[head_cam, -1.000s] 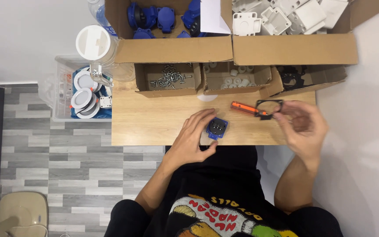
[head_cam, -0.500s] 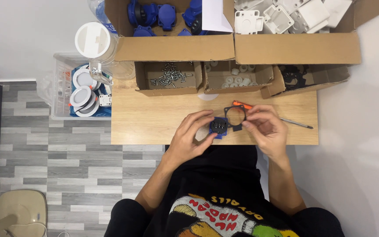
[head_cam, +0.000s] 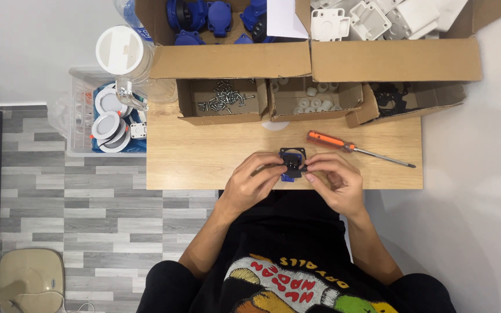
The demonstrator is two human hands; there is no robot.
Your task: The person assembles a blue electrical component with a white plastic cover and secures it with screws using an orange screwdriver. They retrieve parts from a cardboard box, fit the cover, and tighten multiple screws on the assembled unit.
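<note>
Fingers [head_cam: 273, 168] of both hands | pinch blue-black socket part [head_cam: 292, 163] between them

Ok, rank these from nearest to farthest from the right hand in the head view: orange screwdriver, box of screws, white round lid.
From the right hand:
1. Orange screwdriver, just above it on the table.
2. Box of screws, up and to the left.
3. White round lid, far upper left, off the table.

The hands [head_cam: 297, 179] hide most of the blue part [head_cam: 288, 176]; the top boxes [head_cam: 320, 58] are cut off.
</note>
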